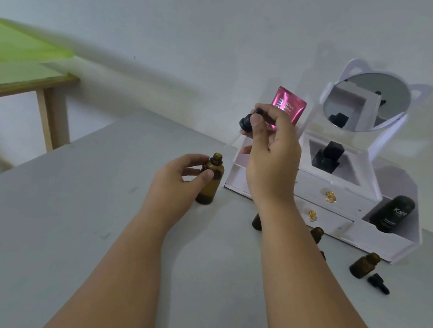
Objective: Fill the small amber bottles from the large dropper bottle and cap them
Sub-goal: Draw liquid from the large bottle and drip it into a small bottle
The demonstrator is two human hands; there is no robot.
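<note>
The large amber dropper bottle (210,180) stands upright and uncapped on the grey table (56,237). My left hand (178,180) grips its side. My right hand (272,147) is raised above and right of it, pinching the black dropper cap (247,120), whose glass pipette slants down to the left. Three small amber bottles show near the organizer: one (257,221) partly behind my right forearm, one (317,234) beside it, one (363,265) further right, open. A small black cap (378,283) lies next to that last bottle.
A white organizer (344,207) with drawers and a round mirror (367,102) stands at the back right; it holds a black Kahf bottle (393,213) and a pink sachet (288,105). A wooden table with green sheets (13,60) is at far left.
</note>
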